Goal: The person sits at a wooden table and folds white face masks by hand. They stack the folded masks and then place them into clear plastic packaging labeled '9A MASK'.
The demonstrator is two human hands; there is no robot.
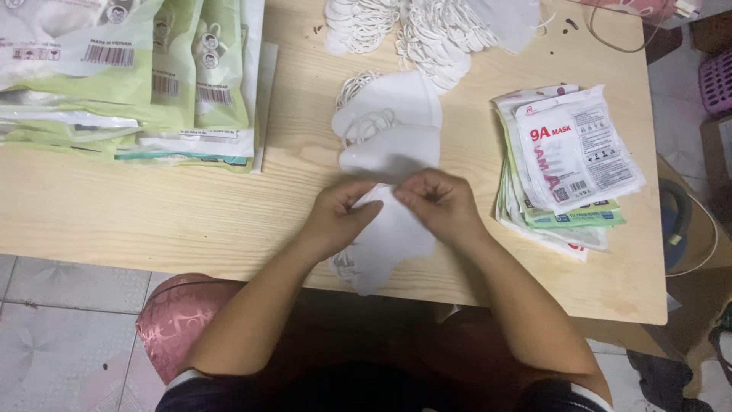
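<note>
White face mask lies flat on the wooden table, pinched at its upper edge between left hand and right hand, both grasping it.

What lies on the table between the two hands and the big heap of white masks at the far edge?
In the head view, a small pile of white masks lies there, on the wooden table; otherwise the stretch is bare wood.

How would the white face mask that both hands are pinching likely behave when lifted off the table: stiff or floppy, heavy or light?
The white face mask is probably floppy: it is thin fabric, folded flat, draping slightly over the table edge. It likely weighs very little, since the left hand and right hand grip it with fingertips only. Its ear loops may dangle and snag on the loose masks behind.
</note>
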